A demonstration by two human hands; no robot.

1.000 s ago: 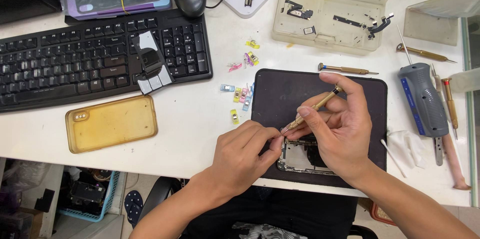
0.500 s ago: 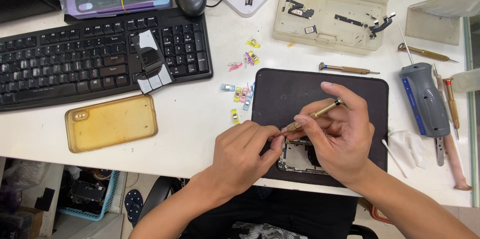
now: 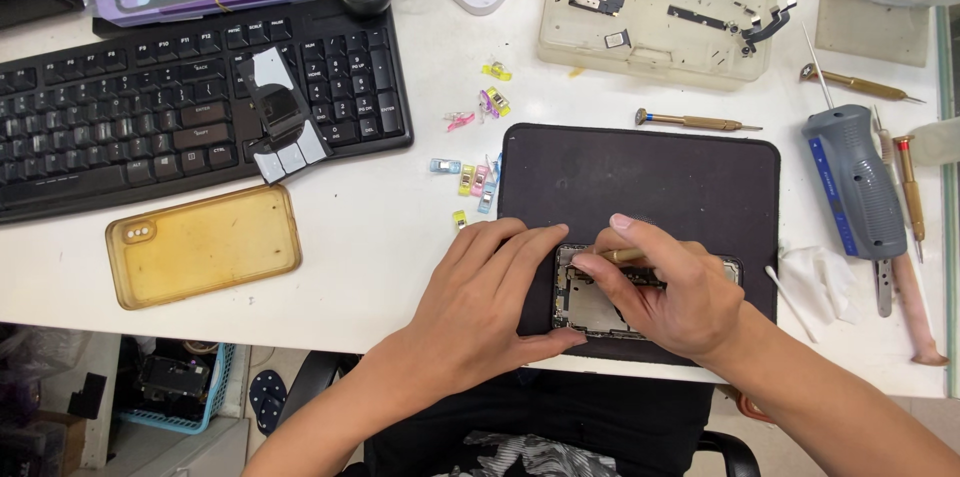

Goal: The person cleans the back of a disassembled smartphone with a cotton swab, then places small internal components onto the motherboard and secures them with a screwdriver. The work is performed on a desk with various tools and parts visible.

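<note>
Both hands — left hand, right hand — grip opened phone (on dark mat).

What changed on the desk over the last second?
The right hand has tipped its brass screwdriver down from a slant toward the mat's far edge until it lies nearly flat over the opened phone, mostly hidden under the fingers. The left hand keeps steadying the phone's left end on the black mat. The keyboard, yellow case and other tools stayed put.
</note>
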